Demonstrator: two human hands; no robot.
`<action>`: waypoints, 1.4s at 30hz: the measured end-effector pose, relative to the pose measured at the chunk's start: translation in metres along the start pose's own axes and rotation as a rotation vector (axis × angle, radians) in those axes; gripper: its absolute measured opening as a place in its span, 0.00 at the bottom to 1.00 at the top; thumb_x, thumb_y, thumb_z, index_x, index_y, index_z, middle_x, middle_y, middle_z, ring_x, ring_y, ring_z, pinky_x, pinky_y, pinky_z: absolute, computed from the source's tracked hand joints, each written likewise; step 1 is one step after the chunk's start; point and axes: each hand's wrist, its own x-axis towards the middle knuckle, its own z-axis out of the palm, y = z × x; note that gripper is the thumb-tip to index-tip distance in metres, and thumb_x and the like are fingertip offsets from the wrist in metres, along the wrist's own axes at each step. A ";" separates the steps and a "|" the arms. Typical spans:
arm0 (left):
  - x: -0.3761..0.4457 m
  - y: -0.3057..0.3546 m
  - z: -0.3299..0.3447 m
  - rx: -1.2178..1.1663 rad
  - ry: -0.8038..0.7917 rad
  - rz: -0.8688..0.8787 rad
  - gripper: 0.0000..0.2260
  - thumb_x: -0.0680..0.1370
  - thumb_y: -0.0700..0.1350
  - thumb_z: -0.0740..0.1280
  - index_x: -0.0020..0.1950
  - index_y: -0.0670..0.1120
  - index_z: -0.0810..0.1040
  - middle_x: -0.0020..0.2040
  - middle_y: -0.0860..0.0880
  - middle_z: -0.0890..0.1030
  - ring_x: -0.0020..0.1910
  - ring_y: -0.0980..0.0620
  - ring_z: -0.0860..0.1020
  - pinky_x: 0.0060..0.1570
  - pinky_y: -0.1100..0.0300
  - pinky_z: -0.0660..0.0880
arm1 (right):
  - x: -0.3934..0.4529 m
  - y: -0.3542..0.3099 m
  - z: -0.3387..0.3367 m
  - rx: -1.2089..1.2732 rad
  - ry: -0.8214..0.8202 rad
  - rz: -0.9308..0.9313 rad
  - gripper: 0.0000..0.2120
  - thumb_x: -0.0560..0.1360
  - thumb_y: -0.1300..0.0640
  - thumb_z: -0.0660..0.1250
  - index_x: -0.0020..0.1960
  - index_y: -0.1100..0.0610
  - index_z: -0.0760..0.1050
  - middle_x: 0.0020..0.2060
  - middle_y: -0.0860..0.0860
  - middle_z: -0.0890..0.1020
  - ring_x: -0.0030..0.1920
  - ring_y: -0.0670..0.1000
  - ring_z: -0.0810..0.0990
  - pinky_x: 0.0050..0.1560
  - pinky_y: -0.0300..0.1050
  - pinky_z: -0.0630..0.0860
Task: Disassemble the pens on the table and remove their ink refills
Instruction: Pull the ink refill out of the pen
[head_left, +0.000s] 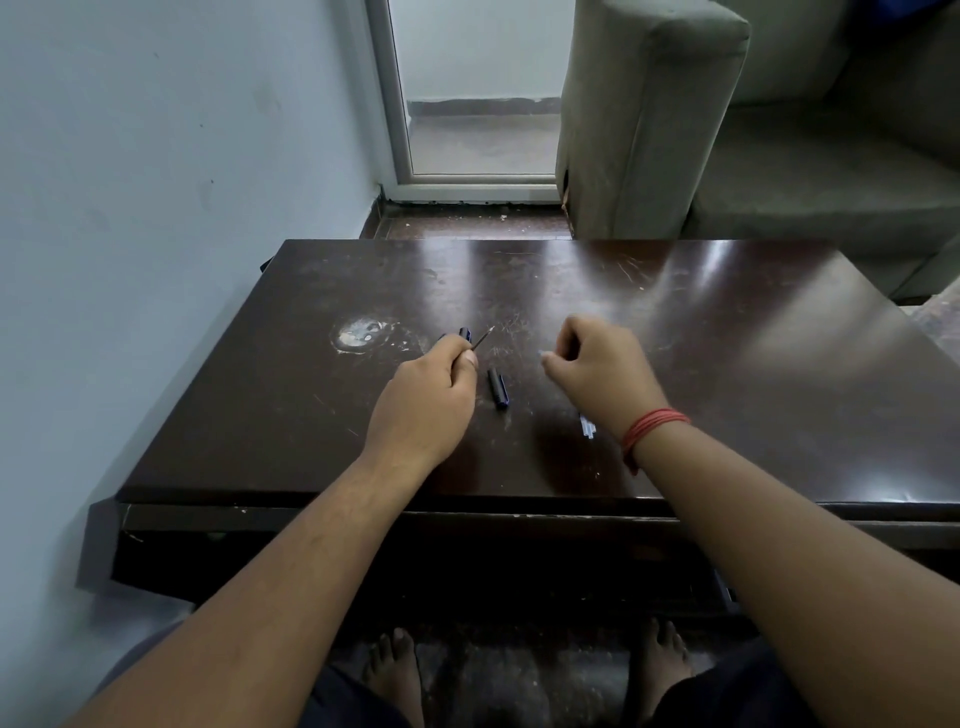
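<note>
Head view
Surface: dark brown glossy wooden surface (727, 364), scratched, with a whitish worn patch (359, 334) left of the hands.
Room: pale blue wall (156, 156) on the left; white-framed glass door (467, 93) beyond; grey-green upholstered sofa (675, 114) at the far right; bare feet on the floor below.
Left grip: left hand (423, 400) curled round a dark blue pen barrel (464, 334), whose thin pointed refill tip (484, 338) sticks out past the thumb.
Right grip: right hand (597, 374), red thread bracelet (652, 426) at the wrist, fingers curled inward; I cannot tell whether it holds anything.
Loose parts: short dark blue pen cap (497, 388) lies on the surface between the hands; clear thin plastic tubes (587, 427) lie just beside the right wrist.
</note>
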 end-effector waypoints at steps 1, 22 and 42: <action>0.000 0.000 0.000 -0.008 0.007 -0.002 0.10 0.83 0.52 0.57 0.45 0.54 0.73 0.28 0.50 0.76 0.28 0.51 0.75 0.31 0.49 0.73 | 0.001 -0.004 0.009 -0.053 -0.018 -0.022 0.12 0.73 0.56 0.70 0.35 0.55 0.70 0.32 0.51 0.77 0.36 0.54 0.77 0.35 0.43 0.69; -0.003 -0.001 -0.005 -0.007 -0.017 -0.002 0.09 0.83 0.51 0.57 0.45 0.54 0.73 0.29 0.51 0.76 0.29 0.51 0.75 0.31 0.52 0.72 | 0.007 -0.028 0.018 0.358 -0.138 0.182 0.09 0.80 0.53 0.63 0.43 0.56 0.75 0.36 0.53 0.82 0.33 0.50 0.79 0.34 0.47 0.78; -0.012 0.007 0.013 -0.004 -0.066 0.078 0.08 0.82 0.50 0.59 0.46 0.54 0.74 0.28 0.57 0.76 0.26 0.54 0.72 0.27 0.55 0.67 | -0.013 -0.034 0.008 1.082 -0.100 0.414 0.04 0.79 0.64 0.65 0.45 0.62 0.74 0.34 0.56 0.76 0.31 0.51 0.76 0.31 0.41 0.77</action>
